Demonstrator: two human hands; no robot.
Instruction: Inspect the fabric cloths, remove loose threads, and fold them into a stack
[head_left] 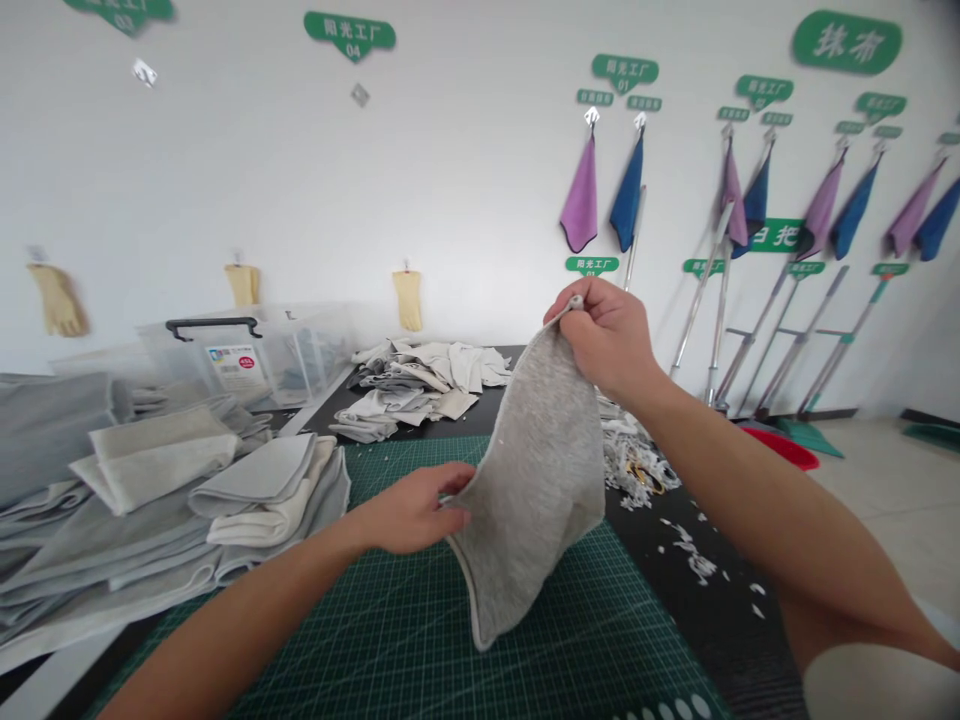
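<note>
A light grey cloth piece (536,480) hangs above the green cutting mat (360,620). My right hand (604,330) pinches its top corner, raised high in front of the wall. Lower down, my left hand (424,508) is at the cloth's left edge, thumb and fingers around that edge. The cloth's lower corner points down over the mat, and its right side sags in a soft fold.
Folded grey and cream cloths (165,480) are piled at the left, before a clear plastic box (240,355). More cloth pieces (420,385) lie behind the mat. White scraps (637,460) and yellow-handled scissors (654,478) are at the right on the black table (720,640).
</note>
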